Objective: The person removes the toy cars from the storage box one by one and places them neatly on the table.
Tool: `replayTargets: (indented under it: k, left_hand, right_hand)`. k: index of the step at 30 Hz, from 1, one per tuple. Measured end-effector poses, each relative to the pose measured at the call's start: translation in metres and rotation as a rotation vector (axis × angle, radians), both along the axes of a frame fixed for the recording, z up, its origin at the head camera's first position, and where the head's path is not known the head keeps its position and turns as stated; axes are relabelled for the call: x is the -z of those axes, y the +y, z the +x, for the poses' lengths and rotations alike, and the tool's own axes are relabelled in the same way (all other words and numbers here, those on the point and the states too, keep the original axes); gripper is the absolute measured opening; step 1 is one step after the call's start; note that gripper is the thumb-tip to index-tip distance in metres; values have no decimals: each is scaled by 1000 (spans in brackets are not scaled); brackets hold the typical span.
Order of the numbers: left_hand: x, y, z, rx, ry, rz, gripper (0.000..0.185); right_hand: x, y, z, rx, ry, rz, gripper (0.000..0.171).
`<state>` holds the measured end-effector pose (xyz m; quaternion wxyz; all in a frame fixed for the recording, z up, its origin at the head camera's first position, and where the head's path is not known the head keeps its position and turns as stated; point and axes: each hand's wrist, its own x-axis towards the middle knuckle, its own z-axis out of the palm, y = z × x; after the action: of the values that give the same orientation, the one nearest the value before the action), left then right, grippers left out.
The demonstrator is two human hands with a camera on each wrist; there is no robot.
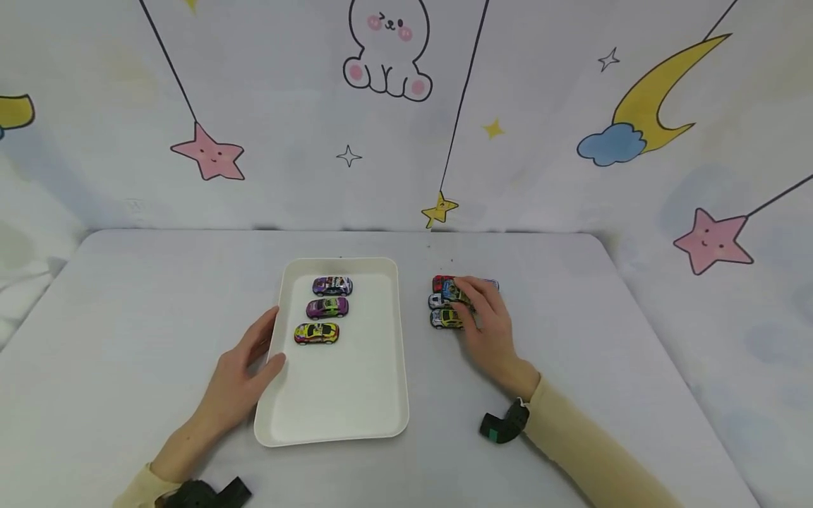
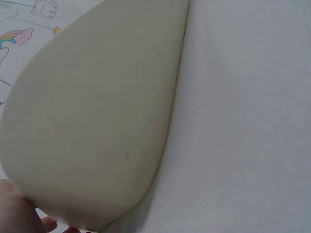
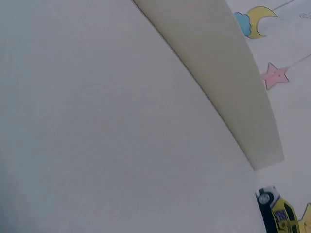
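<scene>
Backdrop point(image 1: 286, 197) of white, printed with a winking animal point(image 1: 387, 56), a yellow moon point(image 1: 635, 99) on a blue cloud point(image 1: 612, 144) and smiling pink stars point(image 1: 713, 242), stands behind my bench point(image 1: 159, 296) and down its sides. A plain white cover runs over the bench right up to its rounded far corners.

Near the middle lies my tray point(image 1: 336, 409), off-white, smooth, oblong, with rounded corners and a low raised rim. My left hand point(image 1: 231, 381) rests at its left edge, thumb and fingers well apart. My right hand point(image 1: 489, 331) is over on the other side, narrowed to a pinch on a toy car. Yellowish sleeves point(image 1: 591, 444) reach towards both wrists, where black straps point(image 1: 504, 423) sit.

That blue patterned car point(image 1: 454, 291) is on the bench side, right of the tray, among a close bunch: a red car point(image 1: 441, 282), a white car point(image 1: 436, 301) and a yellow-green car point(image 1: 447, 319), all partly hidden by my fingers.

Inside the tray, towards its far left, three more line up one below another: a dark purple car point(image 1: 332, 286), a magenta-and-green car point(image 1: 327, 307) and a yellow-and-red car point(image 1: 316, 334).
</scene>
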<state>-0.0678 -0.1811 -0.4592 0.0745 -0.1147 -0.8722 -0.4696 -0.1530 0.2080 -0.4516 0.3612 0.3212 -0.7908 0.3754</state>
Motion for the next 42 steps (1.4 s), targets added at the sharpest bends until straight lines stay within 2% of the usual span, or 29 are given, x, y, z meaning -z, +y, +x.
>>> replayTargets:
  k: [7,13,20,29,42]
  left_hand:
    - [3,1,-1,3,10,5,68]
    - [-1,0,0,5,13,-1,68]
    - [-2,-2,1,-9,12,-10,68]
    - [1,-1,0,-5,4,-1,68]
    - [-4,1,1,4,1,3,70]
  right_hand:
    - [2,34,4,44,-56,75,51]
    - [5,50,7,65,-62,103,54]
    - [7,52,7,69,-78,178,45]
    - [6,53,11,72,-79,183,39]
    - [5,57,13,69,-198,238,39]
